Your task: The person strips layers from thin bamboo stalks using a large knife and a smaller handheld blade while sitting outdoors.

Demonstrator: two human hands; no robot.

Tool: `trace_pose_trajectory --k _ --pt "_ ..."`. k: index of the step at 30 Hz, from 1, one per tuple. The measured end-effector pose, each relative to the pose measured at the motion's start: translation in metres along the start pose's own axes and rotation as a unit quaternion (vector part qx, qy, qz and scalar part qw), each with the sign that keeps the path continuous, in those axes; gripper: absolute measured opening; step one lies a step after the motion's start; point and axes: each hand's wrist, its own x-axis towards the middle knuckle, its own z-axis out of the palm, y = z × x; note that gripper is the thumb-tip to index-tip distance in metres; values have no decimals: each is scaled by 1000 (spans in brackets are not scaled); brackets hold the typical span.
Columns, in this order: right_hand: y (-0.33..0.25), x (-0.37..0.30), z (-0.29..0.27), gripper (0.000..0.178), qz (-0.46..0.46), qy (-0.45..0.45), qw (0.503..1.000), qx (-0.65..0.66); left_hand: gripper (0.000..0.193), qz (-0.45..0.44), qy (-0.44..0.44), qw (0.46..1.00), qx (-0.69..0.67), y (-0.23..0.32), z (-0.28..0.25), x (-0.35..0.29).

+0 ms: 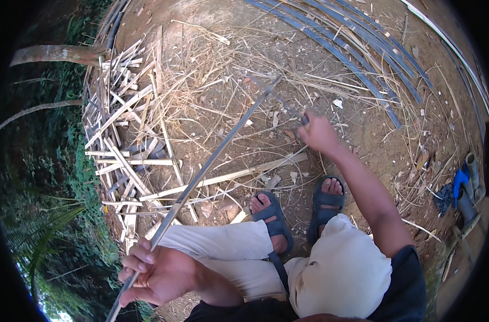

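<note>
My left hand (pixel 161 275) is closed around the lower part of a long, narrow bamboo strip (pixel 211 163). The strip slants up and to the right, its far end raised in front of me. In my right hand (pixel 320 134) is the dark handle of a knife, gripped in a fist. The knife's blade (pixel 288 105) points up and left, crossing near the strip's far end. Motion blurs the blade, so I cannot tell whether it touches the strip.
Cut bamboo pieces (pixel 129 169) lie heaped at the left, beside green plants (pixel 51 161). Thin shavings cover the dirt ground. Long dark strips (pixel 357 64) lie at the far right. Bamboo tubes (pixel 466 206) and a blue cloth (pixel 459 182) sit at the right edge. My sandalled feet (pixel 274 214) are below.
</note>
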Motion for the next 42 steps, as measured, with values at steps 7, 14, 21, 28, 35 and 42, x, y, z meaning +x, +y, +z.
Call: trace_pose_trajectory --k 7,14,21,28,35,42 --pt "-4 27 1 34 -4 -15 997 -77 61 45 76 995 41 -1 -14 10" --pt "24 42 7 37 46 -7 997 -59 63 31 69 995 62 1 -19 10" --pt "66 49 -8 35 95 6 992 -80 61 42 83 993 68 -12 -6 11" --pt "50 28 32 33 49 49 994 -82 61 8 228 953 201 -19 -47 73" --pt "80 -13 33 34 83 117 988 -51 48 -141 177 974 28 -49 -61 142" --pt "97 -38 41 45 76 65 985 -142 54 -156 168 969 -90 -40 -75 133"
